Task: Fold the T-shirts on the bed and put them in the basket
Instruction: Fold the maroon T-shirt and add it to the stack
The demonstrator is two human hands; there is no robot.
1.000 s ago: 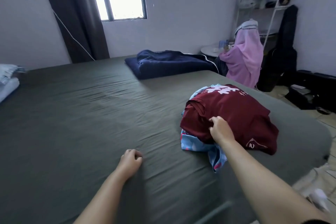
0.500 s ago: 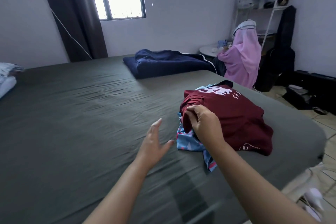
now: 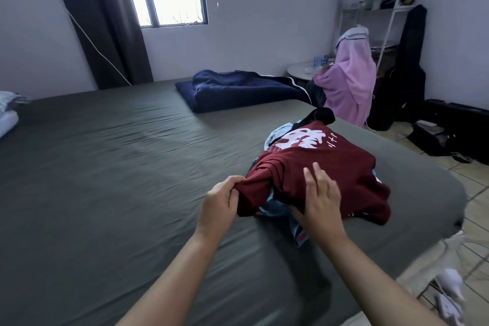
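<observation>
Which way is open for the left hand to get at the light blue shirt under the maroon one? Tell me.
Probably none directly: the maroon T-shirt covers most of the light blue shirt, and the left hand grips the maroon edge. Lifting that edge should bare it; the right hand rests on top.

Maroon T-shirt [image 3: 325, 167]: large white print on upper part, brush-style characters, not legible. Beside it, small white vertical marks, too small to read. Near lower hem, faint white mark, partly hidden in fold, unreadable. No other text, label, brand or number readable anywhere in view.
</observation>
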